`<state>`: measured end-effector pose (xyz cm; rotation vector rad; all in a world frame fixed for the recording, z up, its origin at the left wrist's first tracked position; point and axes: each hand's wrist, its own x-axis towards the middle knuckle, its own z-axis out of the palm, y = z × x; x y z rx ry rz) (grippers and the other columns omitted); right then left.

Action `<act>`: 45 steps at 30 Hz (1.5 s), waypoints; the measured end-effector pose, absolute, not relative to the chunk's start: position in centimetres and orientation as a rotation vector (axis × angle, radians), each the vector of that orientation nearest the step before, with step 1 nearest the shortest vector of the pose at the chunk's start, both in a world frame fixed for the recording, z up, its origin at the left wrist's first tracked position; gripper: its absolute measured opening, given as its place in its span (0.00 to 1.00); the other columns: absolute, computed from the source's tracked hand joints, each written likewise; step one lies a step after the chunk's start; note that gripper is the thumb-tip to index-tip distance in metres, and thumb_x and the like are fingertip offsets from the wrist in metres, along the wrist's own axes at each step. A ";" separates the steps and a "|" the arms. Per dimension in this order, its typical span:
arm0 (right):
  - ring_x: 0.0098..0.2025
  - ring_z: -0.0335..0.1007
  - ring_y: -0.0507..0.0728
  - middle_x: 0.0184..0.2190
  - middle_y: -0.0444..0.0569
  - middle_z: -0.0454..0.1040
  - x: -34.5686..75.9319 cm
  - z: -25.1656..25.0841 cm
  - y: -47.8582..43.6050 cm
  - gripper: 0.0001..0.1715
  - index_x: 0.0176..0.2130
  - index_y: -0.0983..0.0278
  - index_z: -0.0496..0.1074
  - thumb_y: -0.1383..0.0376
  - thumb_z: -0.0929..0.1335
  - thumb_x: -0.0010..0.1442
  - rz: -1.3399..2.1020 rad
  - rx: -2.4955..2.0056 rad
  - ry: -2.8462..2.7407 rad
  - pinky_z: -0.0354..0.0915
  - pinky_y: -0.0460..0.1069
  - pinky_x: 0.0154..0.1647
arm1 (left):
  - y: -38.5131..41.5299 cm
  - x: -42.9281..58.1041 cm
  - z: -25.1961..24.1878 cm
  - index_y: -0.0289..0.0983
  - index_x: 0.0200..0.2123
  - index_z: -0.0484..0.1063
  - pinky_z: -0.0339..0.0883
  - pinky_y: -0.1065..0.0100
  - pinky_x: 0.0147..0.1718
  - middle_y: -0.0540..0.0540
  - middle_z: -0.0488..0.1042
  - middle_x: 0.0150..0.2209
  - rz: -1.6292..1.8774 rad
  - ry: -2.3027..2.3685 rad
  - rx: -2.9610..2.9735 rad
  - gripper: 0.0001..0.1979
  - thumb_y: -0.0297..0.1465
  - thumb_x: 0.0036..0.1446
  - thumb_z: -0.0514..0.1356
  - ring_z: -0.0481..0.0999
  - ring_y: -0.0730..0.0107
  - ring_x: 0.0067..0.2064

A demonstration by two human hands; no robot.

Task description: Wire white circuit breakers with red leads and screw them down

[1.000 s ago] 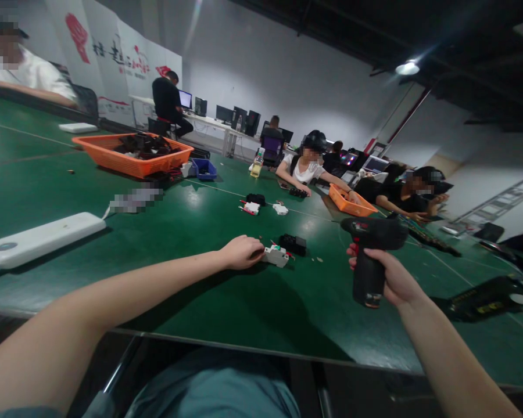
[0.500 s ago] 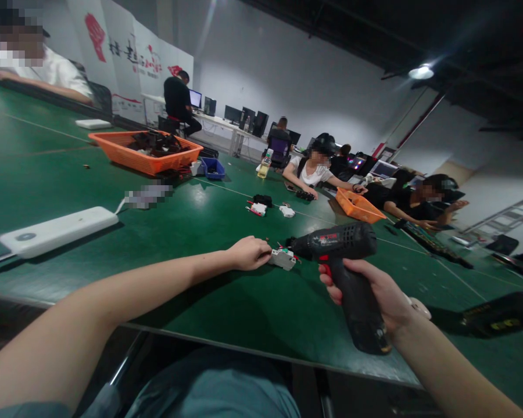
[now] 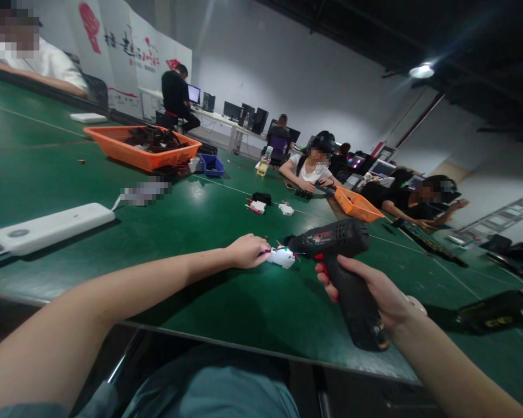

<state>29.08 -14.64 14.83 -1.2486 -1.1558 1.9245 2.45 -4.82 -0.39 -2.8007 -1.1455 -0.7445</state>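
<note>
My right hand (image 3: 366,287) is wrapped round the grip of a black cordless drill (image 3: 331,237), its fingers by the red trigger. The drill points left, and its front end is at a white circuit breaker (image 3: 282,257) lying on the green table (image 3: 244,302). Light shines on the breaker's casing. My left hand (image 3: 250,251) is closed on the breaker's left end, fingertips pressed together. Thin red wires or parts show at the breaker's upper side; the exact contact of the bit is too small to tell. Beyond lie two more white breakers (image 3: 257,206), one with red parts.
An orange basket (image 3: 143,157) of dark parts stands at the back left beside a small blue bin (image 3: 211,165). A white power strip-like bar (image 3: 54,227) lies at left. Another orange basket (image 3: 358,206), a bottle (image 3: 264,162) and seated co-workers are across the table.
A light has come on at the drill's front, brightening the breaker. The drill has shifted very slightly left. Across the table, a co-worker's hand has drawn back from the orange basket.
</note>
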 end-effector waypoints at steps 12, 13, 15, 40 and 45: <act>0.27 0.76 0.52 0.32 0.52 0.78 29.2 14.7 -14.5 0.14 0.45 0.67 0.73 0.60 0.67 0.65 1.921 -1.227 -1.196 0.76 0.45 0.28 | -4.8 2.5 -0.4 0.39 0.41 0.77 0.62 0.64 0.37 0.43 0.79 0.39 -0.767 -1.126 -2.809 0.14 0.35 0.66 0.51 0.78 0.62 0.42; 0.27 0.76 0.52 0.32 0.52 0.78 29.2 14.7 -14.5 0.14 0.46 0.68 0.73 0.60 0.67 0.65 1.917 -1.221 -1.209 0.76 0.45 0.28 | -4.8 2.5 -0.4 0.39 0.41 0.77 0.62 0.64 0.37 0.43 0.79 0.38 -0.767 -1.125 -2.809 0.14 0.35 0.66 0.51 0.78 0.62 0.42; 0.27 0.76 0.53 0.33 0.53 0.78 29.2 14.7 -14.5 0.15 0.46 0.68 0.73 0.60 0.67 0.65 1.909 -1.211 -1.225 0.76 0.46 0.28 | -4.8 2.4 -0.4 0.39 0.40 0.77 0.62 0.64 0.37 0.43 0.79 0.38 -0.766 -1.123 -2.808 0.15 0.36 0.66 0.51 0.78 0.62 0.41; 0.30 0.74 0.57 0.37 0.54 0.78 33.4 14.2 -11.1 0.20 0.45 0.64 0.74 0.53 0.66 0.60 1.383 -1.238 -1.397 0.74 0.51 0.29 | -4.6 2.5 -0.4 0.38 0.39 0.74 0.62 0.64 0.36 0.44 0.77 0.36 -0.670 -1.138 -2.775 0.14 0.36 0.66 0.51 0.76 0.64 0.38; 0.29 0.73 0.56 0.34 0.53 0.77 38.0 11.5 -7.0 0.23 0.40 0.67 0.73 0.50 0.72 0.54 1.001 -1.532 -1.560 0.69 0.49 0.30 | -4.5 2.5 -0.2 0.38 0.40 0.74 0.63 0.65 0.36 0.44 0.78 0.37 -0.647 -1.150 -2.806 0.14 0.36 0.66 0.51 0.76 0.64 0.38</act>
